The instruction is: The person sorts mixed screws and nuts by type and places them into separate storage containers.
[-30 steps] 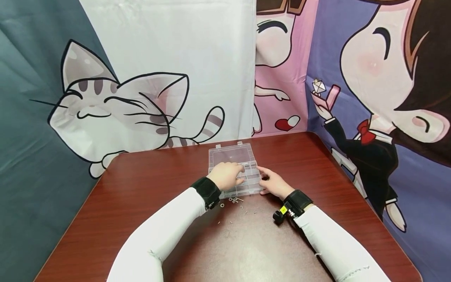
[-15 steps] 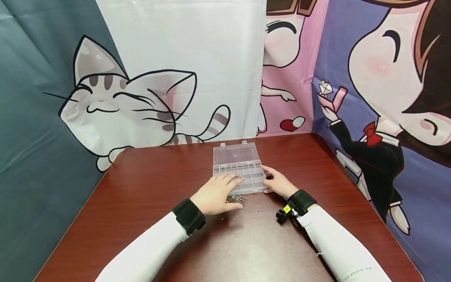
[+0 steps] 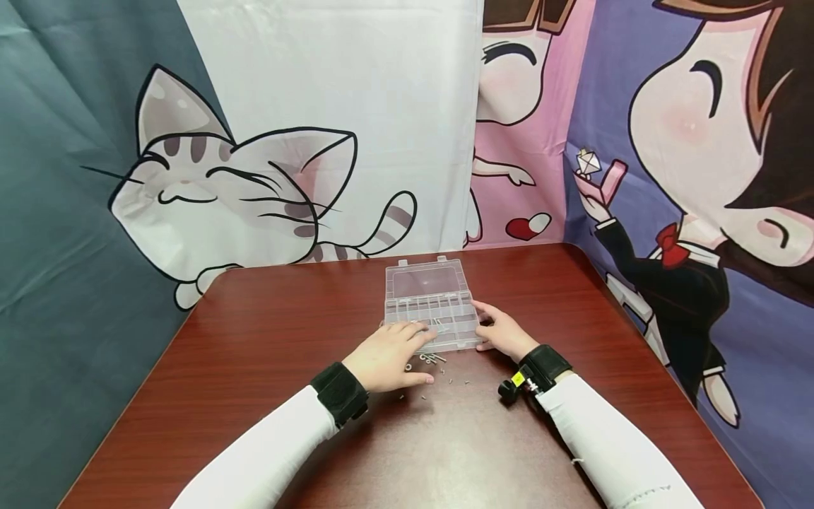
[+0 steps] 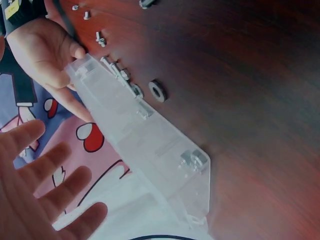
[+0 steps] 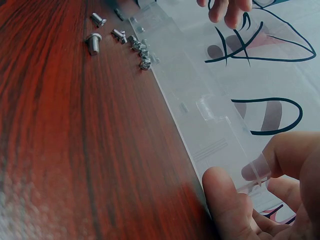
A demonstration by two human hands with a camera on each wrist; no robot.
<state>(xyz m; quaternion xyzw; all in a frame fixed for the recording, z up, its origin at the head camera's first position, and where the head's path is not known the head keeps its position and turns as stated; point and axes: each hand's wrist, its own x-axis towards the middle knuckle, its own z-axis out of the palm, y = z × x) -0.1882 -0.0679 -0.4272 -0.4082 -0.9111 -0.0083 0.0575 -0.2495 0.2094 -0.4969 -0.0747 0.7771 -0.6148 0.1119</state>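
Clear compartment box [image 3: 453, 346] sits on the reddish-brown table [image 3: 540, 424], near its far edge, its lid [image 3: 425, 280] opened back away from the person. The right hand [image 3: 501, 334] grasps the box's right end: the right wrist view shows the thumb on the near side and the other fingers bent round the end and far side. The left hand [image 3: 386, 353] is released, its fingers loosely extended and apart, thumb held well away from them, grasping nothing. Its fingertips overlap the box's near left part in the head view; whether they touch it I cannot tell. Small metal pieces show through the wall in the left wrist view. Just outside the near side lie bolts [image 4: 115, 69] and a ring-shaped washer [image 4: 157, 91], with small screws [image 5: 94, 44] scattered nearby.
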